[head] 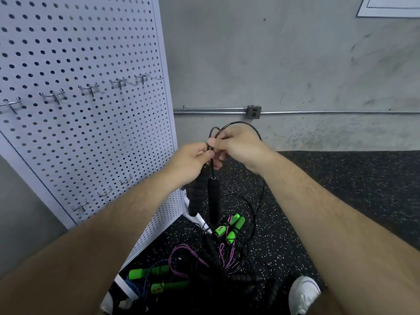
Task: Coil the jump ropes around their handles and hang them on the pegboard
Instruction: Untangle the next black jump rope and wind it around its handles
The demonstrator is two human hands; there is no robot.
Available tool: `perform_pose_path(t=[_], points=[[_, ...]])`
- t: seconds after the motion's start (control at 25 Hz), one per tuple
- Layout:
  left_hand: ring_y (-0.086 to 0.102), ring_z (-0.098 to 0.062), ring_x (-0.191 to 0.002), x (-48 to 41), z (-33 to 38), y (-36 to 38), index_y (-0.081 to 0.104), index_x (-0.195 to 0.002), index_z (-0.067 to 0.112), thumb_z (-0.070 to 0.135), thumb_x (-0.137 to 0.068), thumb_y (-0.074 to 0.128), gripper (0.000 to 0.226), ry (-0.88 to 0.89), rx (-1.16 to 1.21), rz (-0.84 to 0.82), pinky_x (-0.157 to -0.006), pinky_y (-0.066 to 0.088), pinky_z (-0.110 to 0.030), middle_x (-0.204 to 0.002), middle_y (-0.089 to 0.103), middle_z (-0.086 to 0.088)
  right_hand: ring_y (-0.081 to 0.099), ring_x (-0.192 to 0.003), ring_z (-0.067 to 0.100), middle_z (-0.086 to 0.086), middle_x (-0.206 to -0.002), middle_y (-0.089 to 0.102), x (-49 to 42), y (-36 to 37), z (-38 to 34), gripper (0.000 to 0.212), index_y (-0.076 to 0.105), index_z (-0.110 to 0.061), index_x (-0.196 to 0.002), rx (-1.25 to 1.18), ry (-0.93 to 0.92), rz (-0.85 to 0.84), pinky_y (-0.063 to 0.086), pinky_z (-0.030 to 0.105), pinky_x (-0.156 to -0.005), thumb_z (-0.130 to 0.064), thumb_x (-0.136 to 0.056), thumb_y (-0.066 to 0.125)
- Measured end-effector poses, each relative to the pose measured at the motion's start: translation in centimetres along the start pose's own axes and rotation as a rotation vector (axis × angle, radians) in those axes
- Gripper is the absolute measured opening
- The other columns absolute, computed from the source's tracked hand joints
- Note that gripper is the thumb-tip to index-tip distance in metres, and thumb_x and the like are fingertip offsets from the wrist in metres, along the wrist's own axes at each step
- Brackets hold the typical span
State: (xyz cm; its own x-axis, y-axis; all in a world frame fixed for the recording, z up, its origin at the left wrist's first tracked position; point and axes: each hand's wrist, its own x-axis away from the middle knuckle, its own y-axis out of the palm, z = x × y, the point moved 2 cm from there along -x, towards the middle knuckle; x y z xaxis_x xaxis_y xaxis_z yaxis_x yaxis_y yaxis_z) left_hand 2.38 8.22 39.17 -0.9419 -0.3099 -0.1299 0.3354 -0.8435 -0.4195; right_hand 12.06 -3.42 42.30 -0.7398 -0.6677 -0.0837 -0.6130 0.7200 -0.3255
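The white pegboard (86, 123) fills the upper left of the frame, standing upright, with a row of bare metal hooks (91, 88) climbing toward the right and a few more lower down near its right edge. Just right of the board, at the centre of the frame, the left hand (193, 160) is curled round the thin cord (238, 123) of a black jump rope at the top of its handles (214, 198). The two black handles hang side by side below that hand, long axes close to vertical, cord ends up and free ends pointing down at the floor (341, 178). Touching it on the right, the right hand (236, 148) pinches the same cord between thumb and curled fingers, and a loop of cord arcs over its knuckles. At the lower centre a pile of other jump ropes (204, 253), with green and black handles and purple cord, lies tangled on the speckled floor. A white shoe (304, 294) shows at the lower right, and a metal conduit (216, 108) runs along the wall (272, 53).
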Motion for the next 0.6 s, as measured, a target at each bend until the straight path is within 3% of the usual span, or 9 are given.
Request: perform_pose_path(t=[0.24,0.44,0.52,0.6], points=[[0.074,-0.012,-0.095,0.6,-0.2,-0.2,0.071,-0.108,0.016,0.014,-0.104,0.055,0.017,-0.014,-0.018,-0.028,-0.098,0.053,-0.038,-0.096,0.079,0.005,0.063,-0.052,0.016,0.008,-0.069,0.071,0.8,0.1,-1.2,0.021,0.066,-0.004,-0.076,-0.017,-0.004,0.135,0.055,0.025,-0.056,-0.015,-0.094,0.07],[0.073,-0.008,-0.097,1.0,-0.4,-0.8,0.072,-0.105,0.018,0.017,-0.101,0.061,0.012,-0.043,-0.009,0.004,-0.103,0.05,-0.039,-0.096,0.078,0.01,0.065,-0.056,0.019,0.009,-0.069,0.072,1.1,0.7,-1.5,0.018,0.068,-0.005,-0.08,-0.068,0.0,0.147,0.058,0.03,-0.062,-0.017,-0.093,0.071],[0.073,-0.017,-0.097,1.0,-0.4,-0.7,0.073,-0.103,0.02,0.019,-0.1,0.063,0.011,-0.053,-0.024,0.006,-0.099,0.053,-0.044,-0.096,0.078,0.012,0.065,-0.055,0.018,0.011,-0.071,0.072,1.3,0.5,-1.4,0.019,0.068,0.0,-0.085,-0.121,0.007,0.179,0.058,0.025,-0.058,-0.016,-0.094,0.071],[0.073,-0.017,-0.091,1.0,-0.2,-0.8,0.074,-0.099,0.022,0.021,-0.099,0.064,0.01,-0.053,-0.009,0.06,-0.088,0.054,-0.039,-0.092,0.078,0.012,0.068,-0.063,0.019,0.009,-0.076,0.073,1.2,0.3,-1.3,0.023,0.07,0.001,-0.09,-0.13,-0.001,0.211,0.06,0.026,-0.062,-0.022,-0.096,0.068]])
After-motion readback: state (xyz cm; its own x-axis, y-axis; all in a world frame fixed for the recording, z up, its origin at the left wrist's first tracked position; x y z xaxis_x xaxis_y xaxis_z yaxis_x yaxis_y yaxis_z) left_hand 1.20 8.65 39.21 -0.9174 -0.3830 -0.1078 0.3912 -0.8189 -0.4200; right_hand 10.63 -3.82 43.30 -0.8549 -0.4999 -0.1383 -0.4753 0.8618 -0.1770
